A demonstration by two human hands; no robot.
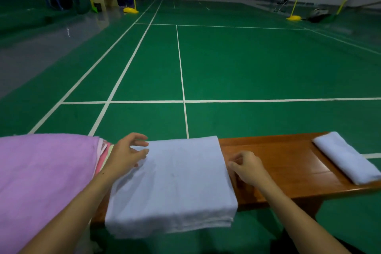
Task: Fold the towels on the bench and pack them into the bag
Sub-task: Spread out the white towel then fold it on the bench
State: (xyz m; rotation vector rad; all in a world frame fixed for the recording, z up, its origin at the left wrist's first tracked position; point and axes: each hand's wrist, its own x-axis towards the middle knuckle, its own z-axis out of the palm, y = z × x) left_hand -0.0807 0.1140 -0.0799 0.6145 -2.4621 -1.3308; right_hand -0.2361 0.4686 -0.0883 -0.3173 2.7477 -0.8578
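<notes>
A pale blue towel (173, 183) lies folded flat across the wooden bench (288, 171) at lower centre, its near edge hanging over the front. The left hand (127, 153) rests loosely spread at its far left corner, probably to steady it. The right hand (246, 168) pinches the right edge, likely for another fold. A finished towel (346, 159) sits at right; a purple towel (45, 181) waits lower left. No bag is visible.

Clearance on the wooden bench (288, 163)
Bare bench between the half-folded blue towel (175, 181) and folded blue towel (348, 156); purple towel pile (45, 181) blocks the bench's left end.
</notes>
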